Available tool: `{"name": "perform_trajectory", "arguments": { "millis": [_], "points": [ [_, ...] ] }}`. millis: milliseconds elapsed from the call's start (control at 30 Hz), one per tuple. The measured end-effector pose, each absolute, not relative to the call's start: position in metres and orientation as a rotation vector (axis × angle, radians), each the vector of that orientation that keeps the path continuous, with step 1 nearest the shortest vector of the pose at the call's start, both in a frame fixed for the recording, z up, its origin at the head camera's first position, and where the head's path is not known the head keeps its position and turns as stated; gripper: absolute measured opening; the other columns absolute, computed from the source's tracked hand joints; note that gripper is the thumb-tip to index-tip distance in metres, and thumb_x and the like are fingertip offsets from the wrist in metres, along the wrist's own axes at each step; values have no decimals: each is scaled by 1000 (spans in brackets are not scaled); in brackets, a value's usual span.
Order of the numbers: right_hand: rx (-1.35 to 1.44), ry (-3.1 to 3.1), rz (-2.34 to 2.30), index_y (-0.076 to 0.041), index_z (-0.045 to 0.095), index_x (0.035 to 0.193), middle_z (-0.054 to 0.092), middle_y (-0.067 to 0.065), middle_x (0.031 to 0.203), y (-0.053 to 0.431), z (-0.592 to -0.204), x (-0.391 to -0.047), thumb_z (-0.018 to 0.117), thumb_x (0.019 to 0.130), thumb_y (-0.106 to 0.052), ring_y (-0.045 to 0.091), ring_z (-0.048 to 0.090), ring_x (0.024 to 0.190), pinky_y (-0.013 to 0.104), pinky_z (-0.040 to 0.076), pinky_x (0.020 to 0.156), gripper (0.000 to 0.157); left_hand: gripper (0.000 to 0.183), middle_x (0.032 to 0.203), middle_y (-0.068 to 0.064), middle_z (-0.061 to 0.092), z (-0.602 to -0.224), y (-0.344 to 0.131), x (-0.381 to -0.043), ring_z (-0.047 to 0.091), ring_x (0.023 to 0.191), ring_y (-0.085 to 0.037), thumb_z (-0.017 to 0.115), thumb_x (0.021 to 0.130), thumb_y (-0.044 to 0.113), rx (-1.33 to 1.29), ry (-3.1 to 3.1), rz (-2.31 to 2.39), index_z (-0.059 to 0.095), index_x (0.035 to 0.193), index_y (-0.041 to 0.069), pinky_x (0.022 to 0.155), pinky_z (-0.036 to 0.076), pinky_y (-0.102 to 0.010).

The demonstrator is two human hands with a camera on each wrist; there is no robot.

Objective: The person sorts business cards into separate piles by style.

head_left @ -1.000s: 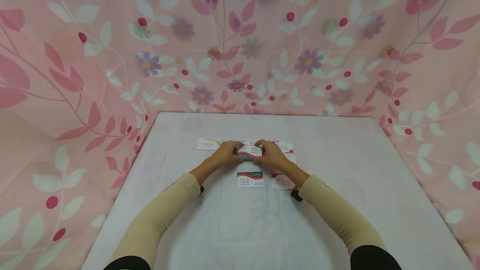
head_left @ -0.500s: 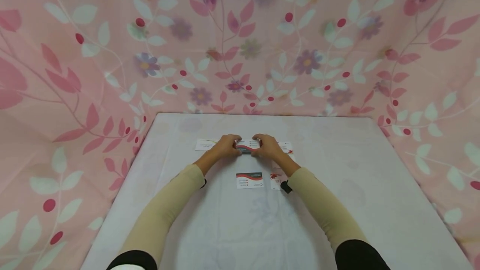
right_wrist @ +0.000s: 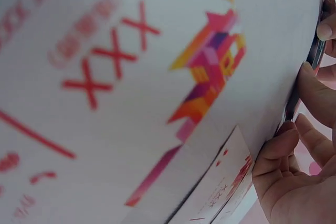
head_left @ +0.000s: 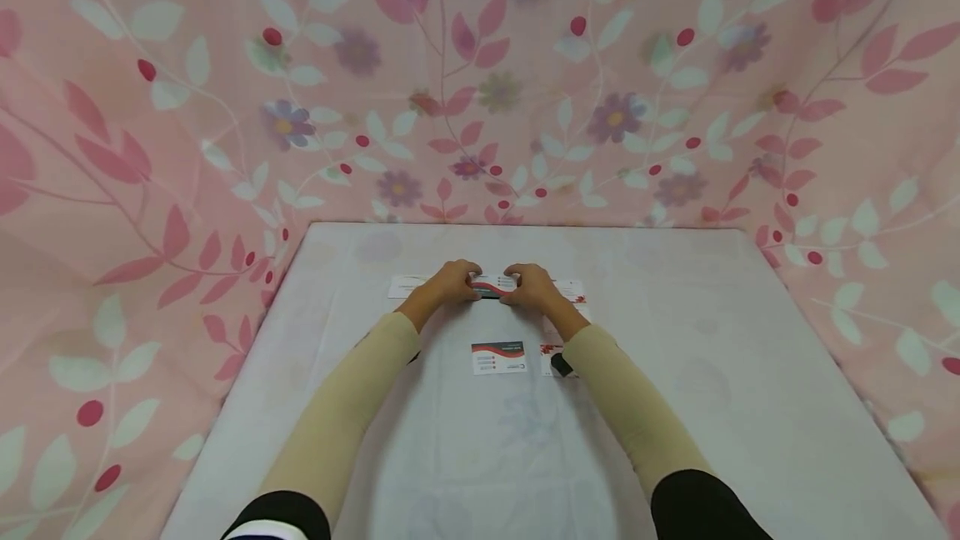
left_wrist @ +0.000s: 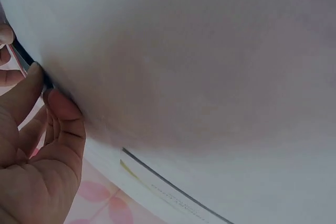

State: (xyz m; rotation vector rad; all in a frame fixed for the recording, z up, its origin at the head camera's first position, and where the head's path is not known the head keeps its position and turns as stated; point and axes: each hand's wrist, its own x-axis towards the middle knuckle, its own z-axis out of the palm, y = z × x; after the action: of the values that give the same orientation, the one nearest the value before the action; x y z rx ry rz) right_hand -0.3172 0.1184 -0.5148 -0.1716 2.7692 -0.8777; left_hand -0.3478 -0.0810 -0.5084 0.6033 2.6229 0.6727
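A business card (head_left: 494, 285) with a dark band and a red wave is at the middle of the far row. My left hand (head_left: 452, 282) pinches its left end between thumb and fingers, and my right hand (head_left: 533, 287) pinches the right end the same way. From the right wrist, the card's dark edge (right_wrist: 316, 53) shows between both hands' fingertips. Left of my left hand lies a white card (head_left: 405, 287) with a green curve, partly covered by the hand. Nearer to me lies a matching red-wave card (head_left: 499, 359).
Red-and-white cards form a column on the right: a far card (head_left: 572, 290), a middle one (head_left: 551, 327) mostly behind my right wrist, and a near one (head_left: 550, 352) partly under the sleeve. All lie on a white-covered table (head_left: 465, 457) before a pink floral cloth (head_left: 480, 107).
Both hands have moved slightly farther from me with the card, bringing it up level with the far row. The other cards have stayed in place.
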Motion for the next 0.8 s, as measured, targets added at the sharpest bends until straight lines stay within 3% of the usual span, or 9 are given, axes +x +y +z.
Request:
{"name": "perform_trajectory", "arguments": {
  "millis": [533, 800],
  "points": [
    [-111, 2717, -863, -17, 59, 135, 61, 15, 118, 117, -515, -317, 80, 83, -28, 28, 54, 101, 42, 47, 91, 57, 57, 111, -12, 60, -504, -81, -349, 54, 99, -23, 79, 85, 21, 556, 2594, 658, 58, 136, 7, 95, 44, -38],
    [-116, 2710, -864, -16, 56, 136, 60, 15, 118, 118, -516, -317, 79, 83, -27, 28, 55, 102, 42, 48, 92, 59, 58, 96, -9, 61, -508, -82, -351, 57, 85, -19, 80, 84, 22, 533, 2584, 667, 58, 136, 10, 88, 45, -33]
  ]
}}
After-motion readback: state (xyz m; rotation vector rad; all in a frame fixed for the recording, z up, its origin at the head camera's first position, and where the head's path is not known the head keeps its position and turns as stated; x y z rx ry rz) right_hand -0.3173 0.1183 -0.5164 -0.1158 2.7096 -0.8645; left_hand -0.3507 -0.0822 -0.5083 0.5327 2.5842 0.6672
